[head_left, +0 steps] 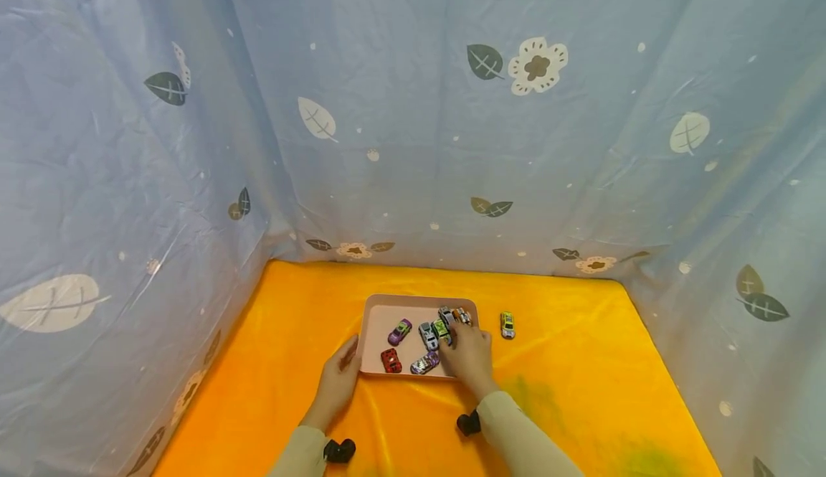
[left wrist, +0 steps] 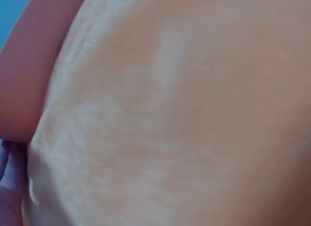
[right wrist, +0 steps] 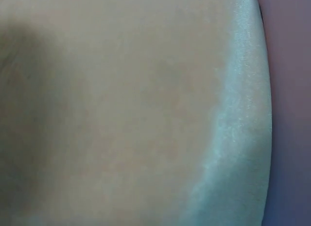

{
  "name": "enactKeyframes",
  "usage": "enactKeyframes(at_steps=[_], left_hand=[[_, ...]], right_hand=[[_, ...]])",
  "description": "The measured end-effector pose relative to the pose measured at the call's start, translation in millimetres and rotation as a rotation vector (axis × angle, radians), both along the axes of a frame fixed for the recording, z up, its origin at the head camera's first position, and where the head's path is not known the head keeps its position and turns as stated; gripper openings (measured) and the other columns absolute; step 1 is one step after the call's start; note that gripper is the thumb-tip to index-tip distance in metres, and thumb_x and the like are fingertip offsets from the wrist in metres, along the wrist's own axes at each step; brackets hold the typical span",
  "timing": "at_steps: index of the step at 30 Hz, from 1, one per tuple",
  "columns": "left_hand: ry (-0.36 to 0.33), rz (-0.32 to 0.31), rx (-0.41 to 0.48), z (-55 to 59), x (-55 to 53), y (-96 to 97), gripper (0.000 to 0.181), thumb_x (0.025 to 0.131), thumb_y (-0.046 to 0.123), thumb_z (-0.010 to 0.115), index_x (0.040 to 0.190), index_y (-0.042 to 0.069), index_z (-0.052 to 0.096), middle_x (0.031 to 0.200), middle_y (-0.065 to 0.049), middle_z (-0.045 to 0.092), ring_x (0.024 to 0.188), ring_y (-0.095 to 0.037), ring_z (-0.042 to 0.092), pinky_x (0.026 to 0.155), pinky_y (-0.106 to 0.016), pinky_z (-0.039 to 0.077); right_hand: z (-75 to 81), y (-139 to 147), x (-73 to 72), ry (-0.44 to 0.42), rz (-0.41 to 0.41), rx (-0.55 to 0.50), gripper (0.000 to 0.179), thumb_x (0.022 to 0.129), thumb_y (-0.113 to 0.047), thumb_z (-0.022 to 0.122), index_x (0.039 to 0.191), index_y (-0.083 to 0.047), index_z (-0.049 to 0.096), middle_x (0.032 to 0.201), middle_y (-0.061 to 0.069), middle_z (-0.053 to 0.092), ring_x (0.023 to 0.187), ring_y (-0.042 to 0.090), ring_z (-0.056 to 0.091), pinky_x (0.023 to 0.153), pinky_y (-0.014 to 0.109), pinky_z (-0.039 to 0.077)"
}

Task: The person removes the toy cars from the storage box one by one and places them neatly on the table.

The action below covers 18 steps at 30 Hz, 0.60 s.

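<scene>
A shallow pink tray (head_left: 376, 319) with several toy cars in it lies in front of me. My left hand (head_left: 338, 380) holds its left rim near the front corner; the left wrist view shows fingers (left wrist: 13, 172) beside the tray's wall (left wrist: 34, 65). Over the right half of the tray, my right hand (head_left: 469, 355) pinches a green toy car (head_left: 442, 329), partly covered by the fingers. Against it lies a silver-white toy car (head_left: 428, 336), with a grey one (head_left: 447, 315) and an orange-white one (head_left: 462, 315) just behind. A purple-white car (head_left: 424, 363) sits near the front rim.
On the tray's left side are a purple-green toy car (head_left: 399, 331) and a red one (head_left: 391, 360). A yellow-green toy car (head_left: 508, 325) stands outside, right of the tray, on the orange cloth (head_left: 574, 362). Blue patterned curtains (head_left: 413, 161) enclose the back and sides.
</scene>
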<state>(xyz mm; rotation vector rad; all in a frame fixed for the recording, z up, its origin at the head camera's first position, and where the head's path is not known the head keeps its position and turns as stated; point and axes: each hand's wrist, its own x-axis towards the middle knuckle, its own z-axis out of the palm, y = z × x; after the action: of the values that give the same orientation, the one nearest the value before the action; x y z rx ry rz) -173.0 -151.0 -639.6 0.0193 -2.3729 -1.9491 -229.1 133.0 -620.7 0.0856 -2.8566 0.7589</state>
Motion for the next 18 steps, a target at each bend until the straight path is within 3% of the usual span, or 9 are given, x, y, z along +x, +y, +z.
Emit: enactKeyframes(at_steps=[4, 10, 14, 18], left_hand=[[-0.021, -0.04, 0.004, 3.9, -4.5, 0.2, 0.049, 0.1, 0.007, 0.051, 0.148, 0.005, 0.039, 0.145, -0.017, 0.044, 0.132, -0.033, 0.042, 0.105, -0.042, 0.037], [-0.124, -0.039, 0.133, -1.9, -0.4, -0.4, 0.048, 0.102, 0.013, 0.049, 0.149, 0.012, 0.04, 0.147, -0.013, 0.042, 0.136, -0.029, 0.037, 0.106, -0.034, 0.038], [-0.129, -0.026, 0.195, -5.1, -1.1, -0.9, 0.046, 0.102, 0.016, 0.05, 0.147, 0.014, 0.043, 0.147, -0.012, 0.043, 0.135, -0.027, 0.038, 0.104, -0.029, 0.04], [-0.133, -0.014, 0.199, -6.4, -0.6, -0.8, 0.044, 0.102, 0.016, 0.051, 0.146, 0.013, 0.046, 0.145, -0.012, 0.045, 0.133, -0.026, 0.042, 0.102, -0.028, 0.042]], right_hand=[[2.3, -0.5, -0.6, -0.03, 0.005, 0.038, 0.031, 0.085, -0.035, 0.072, 0.109, -0.016, 0.071, 0.082, -0.004, 0.063, 0.088, 0.024, 0.053, 0.09, 0.048, 0.031], [2.9, -1.6, 2.2, -0.032, -0.007, 0.05, 0.035, 0.082, -0.037, 0.076, 0.109, -0.015, 0.071, 0.091, -0.002, 0.067, 0.091, 0.025, 0.053, 0.092, 0.046, 0.03], [2.2, -2.5, 1.6, -0.025, -0.011, 0.062, 0.036, 0.082, -0.038, 0.075, 0.11, -0.016, 0.071, 0.094, -0.002, 0.068, 0.093, 0.025, 0.053, 0.094, 0.046, 0.03], [0.6, -2.6, 1.9, -0.04, -0.015, 0.071, 0.04, 0.081, -0.039, 0.077, 0.112, -0.015, 0.07, 0.098, 0.0, 0.069, 0.095, 0.025, 0.053, 0.095, 0.046, 0.029]])
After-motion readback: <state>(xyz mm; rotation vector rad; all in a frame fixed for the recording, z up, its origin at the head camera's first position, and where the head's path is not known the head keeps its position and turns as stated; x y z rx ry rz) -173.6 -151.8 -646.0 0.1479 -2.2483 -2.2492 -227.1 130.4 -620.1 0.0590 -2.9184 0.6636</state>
